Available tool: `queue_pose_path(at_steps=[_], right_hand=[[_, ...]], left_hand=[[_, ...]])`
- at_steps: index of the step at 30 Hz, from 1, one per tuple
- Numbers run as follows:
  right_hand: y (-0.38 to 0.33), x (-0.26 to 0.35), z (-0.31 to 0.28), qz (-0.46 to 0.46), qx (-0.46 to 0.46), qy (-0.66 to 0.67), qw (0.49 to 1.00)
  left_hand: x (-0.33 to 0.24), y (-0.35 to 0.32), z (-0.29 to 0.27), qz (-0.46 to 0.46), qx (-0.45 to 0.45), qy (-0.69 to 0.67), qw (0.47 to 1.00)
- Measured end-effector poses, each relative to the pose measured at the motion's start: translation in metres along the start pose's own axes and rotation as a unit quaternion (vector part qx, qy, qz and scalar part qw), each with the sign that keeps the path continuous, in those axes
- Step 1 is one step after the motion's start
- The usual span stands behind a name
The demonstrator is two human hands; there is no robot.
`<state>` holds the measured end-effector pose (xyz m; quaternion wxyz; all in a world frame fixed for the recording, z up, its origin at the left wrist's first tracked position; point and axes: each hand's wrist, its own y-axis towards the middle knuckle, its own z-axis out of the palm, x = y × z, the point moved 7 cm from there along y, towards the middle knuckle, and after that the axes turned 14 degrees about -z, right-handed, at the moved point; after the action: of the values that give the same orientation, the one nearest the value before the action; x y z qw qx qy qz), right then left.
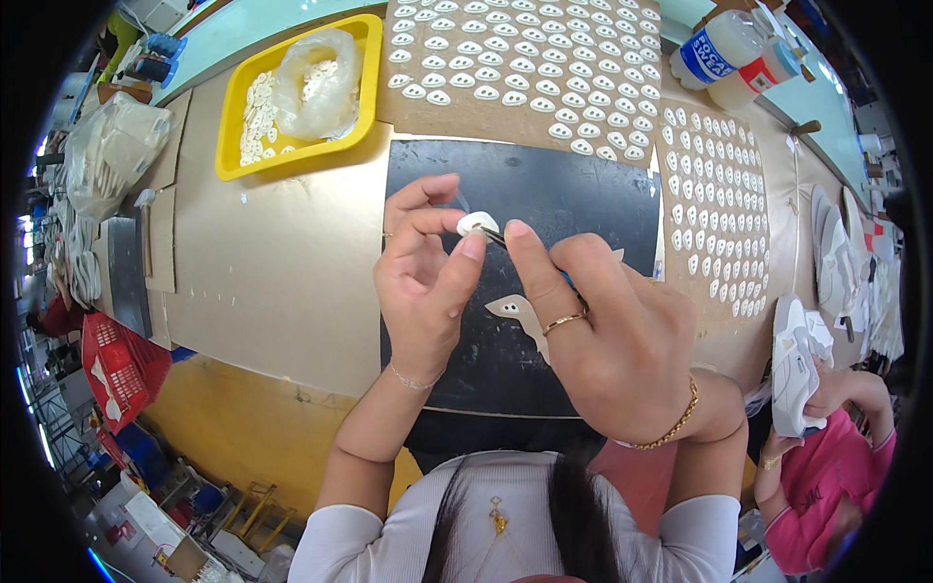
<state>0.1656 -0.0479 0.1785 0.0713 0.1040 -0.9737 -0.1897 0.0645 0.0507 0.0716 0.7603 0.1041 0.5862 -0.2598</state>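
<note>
My left hand (425, 277) pinches a small white oval piece with holes (475, 224) between thumb and forefinger, above a black mat (457, 360). My right hand (622, 335) grips a thin dark metal tool (494, 236), its tip against the white piece; the fingers hide most of it, so I cannot tell its exact kind. A bit of blue shows under that hand. Below, a curved beige cut piece (522, 313) lies on the mat, showing two dark holes near its pointed end and partly covered by my right hand.
A yellow tray (226, 146) at the far left holds loose white pieces and a plastic bag (319, 83). Boards with rows of white pieces (530, 68) lie beyond and right of the mat. Bottles (724, 49) stand far right; a person in pink (831, 486) holds a white shoe (797, 364).
</note>
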Motion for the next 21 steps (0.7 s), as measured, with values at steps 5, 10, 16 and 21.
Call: queue_pose_path(at_steps=[5,10,16,21], right_hand=[[-0.007,0.001,-0.009,0.014,0.011,0.013,1.000],[-0.020,-0.014,-0.014,0.089,0.013,0.079,0.993],[-0.070,-0.048,-0.003,0.240,-0.064,0.161,0.955],[-0.100,-0.056,0.023,0.315,-0.143,0.250,0.905]], left_hand=[[0.002,-0.005,0.007,-0.058,0.028,-0.057,0.996],[0.016,-0.008,0.009,-0.165,0.066,-0.202,0.963],[0.023,-0.015,0.028,-0.258,0.133,-0.252,0.923],[0.023,-0.022,0.034,-0.268,0.131,-0.217,0.929]])
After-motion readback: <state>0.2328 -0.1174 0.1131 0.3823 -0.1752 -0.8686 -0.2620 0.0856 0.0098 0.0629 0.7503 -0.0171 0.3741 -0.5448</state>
